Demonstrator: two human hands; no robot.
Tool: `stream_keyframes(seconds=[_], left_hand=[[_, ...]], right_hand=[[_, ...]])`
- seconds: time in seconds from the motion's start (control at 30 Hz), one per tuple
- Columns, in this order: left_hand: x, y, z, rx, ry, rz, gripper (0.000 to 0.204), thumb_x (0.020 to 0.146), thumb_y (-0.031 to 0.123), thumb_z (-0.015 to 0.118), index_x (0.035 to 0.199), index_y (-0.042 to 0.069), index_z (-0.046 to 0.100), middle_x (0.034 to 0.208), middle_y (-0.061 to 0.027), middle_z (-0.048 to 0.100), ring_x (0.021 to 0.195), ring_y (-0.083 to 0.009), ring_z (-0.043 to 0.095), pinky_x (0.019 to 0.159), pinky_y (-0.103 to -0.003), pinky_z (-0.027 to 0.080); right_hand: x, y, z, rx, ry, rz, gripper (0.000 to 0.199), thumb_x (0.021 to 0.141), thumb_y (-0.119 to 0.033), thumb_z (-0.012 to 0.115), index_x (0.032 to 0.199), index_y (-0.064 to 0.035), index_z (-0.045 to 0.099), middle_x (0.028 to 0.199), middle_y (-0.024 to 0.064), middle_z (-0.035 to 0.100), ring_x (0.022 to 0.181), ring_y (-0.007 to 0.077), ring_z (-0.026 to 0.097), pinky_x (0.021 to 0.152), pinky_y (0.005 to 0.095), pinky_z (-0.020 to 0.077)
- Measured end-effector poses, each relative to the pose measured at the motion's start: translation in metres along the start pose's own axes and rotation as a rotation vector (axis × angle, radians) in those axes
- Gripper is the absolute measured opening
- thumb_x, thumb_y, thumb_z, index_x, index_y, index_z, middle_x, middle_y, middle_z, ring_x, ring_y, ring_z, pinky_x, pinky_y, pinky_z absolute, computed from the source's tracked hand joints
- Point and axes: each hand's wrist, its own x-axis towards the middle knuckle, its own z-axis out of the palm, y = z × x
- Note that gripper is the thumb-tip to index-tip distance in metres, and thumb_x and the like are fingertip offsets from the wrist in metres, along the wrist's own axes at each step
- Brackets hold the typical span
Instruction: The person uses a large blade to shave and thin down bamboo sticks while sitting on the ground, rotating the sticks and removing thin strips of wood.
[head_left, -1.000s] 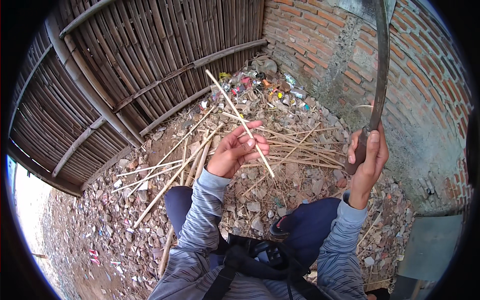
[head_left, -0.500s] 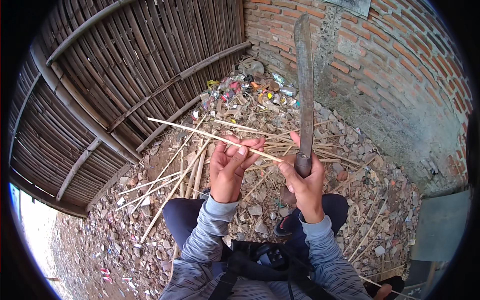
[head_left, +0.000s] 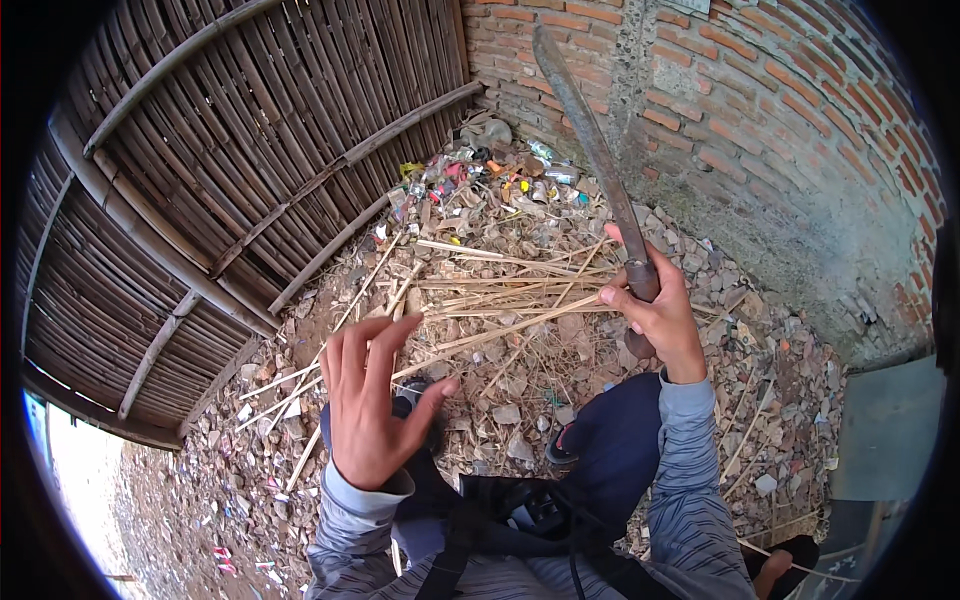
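Note:
My right hand [head_left: 672, 325] grips the dark handle of a machete [head_left: 598, 150], its long, worn blade pointing up and leaning left toward the brick wall. Between the thumb and fingers of that same hand is the end of a thin pale bamboo strip [head_left: 500, 334], which slopes down toward my left hand. My left hand [head_left: 372, 410] hovers above my left knee, fingers spread and holding nothing. Its fingers hide the strip's far end in part. Several loose bamboo strips [head_left: 500, 285] lie in a pile on the ground beyond my hands.
A bamboo slat wall [head_left: 290, 110] rises at the left, and a brick wall [head_left: 770, 130] at the back and right. Stony ground [head_left: 270, 510] lies around me, with litter [head_left: 500, 175] in the far corner. A grey panel [head_left: 885, 430] stands at the right.
My left hand has let go of the bamboo strip and moved down and left, opening. My right hand has shifted right, tilting the machete leftward, and the strip now slopes the other way.

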Motion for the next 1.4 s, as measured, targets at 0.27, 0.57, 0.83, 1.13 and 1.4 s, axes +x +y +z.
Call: stream_keyframes(seconds=[0.27,0.57,0.83,1.13,1.4], left_hand=[[-0.022,-0.047,0.077,-0.375,-0.398,0.047,0.032,0.103,0.029,0.066,0.119,0.002,0.060,0.091,-0.0155,0.059,0.085,-0.0333,0.059,0.078,-0.041,0.047],[0.000,-0.064,0.149,-0.946,-0.486,-0.392,0.035,0.115,0.034,0.042,0.103,0.006,0.060,0.069,0.0039,0.041,0.061,-0.0086,0.040,0.058,-0.027,0.035],[0.025,-0.063,0.172,-1.535,-0.700,-0.602,0.035,0.116,0.041,0.036,0.102,0.011,0.050,0.068,0.0059,0.032,0.051,-0.0052,0.023,0.045,-0.024,0.022],[0.019,-0.061,0.180,-1.403,-0.533,-0.654,0.034,0.115,0.041,0.041,0.098,0.012,0.049,0.069,0.0077,0.035,0.055,-0.0037,0.029,0.047,-0.022,0.024],[0.014,-0.066,0.184,-1.475,-0.646,-0.820,0.036,0.114,0.043,0.041,0.091,0.016,0.046,0.065,0.0088,0.031,0.051,-0.0038,0.025,0.044,-0.023,0.020]], right_hand=[[0.001,0.007,0.016,-0.014,-0.030,-0.039,0.063,0.086,-0.002,0.082,0.145,-0.0061,0.060,0.091,-0.0007,0.070,0.070,0.0052,0.058,0.073,0.0236,0.0498],[0.042,0.053,0.013,-0.348,0.341,-0.340,0.038,0.097,-0.021,0.074,0.130,-0.0030,0.069,0.063,-0.0017,0.060,0.057,0.0056,0.052,0.055,0.0272,0.0390],[0.034,0.074,0.046,-0.756,0.086,-0.477,0.048,0.094,-0.053,0.073,0.094,-0.0051,0.068,0.066,0.0098,0.062,0.055,0.0307,0.062,0.052,0.0440,0.0449],[0.046,0.105,0.074,-0.764,-0.255,-0.391,0.060,0.097,-0.061,0.064,0.106,-0.0015,0.065,0.063,0.0159,0.061,0.057,0.0354,0.065,0.053,0.0467,0.0472],[0.053,0.128,0.077,-0.705,-0.252,-0.395,0.073,0.099,-0.067,0.055,0.114,0.0031,0.069,0.061,0.0170,0.062,0.056,0.0378,0.065,0.053,0.0495,0.0479]])
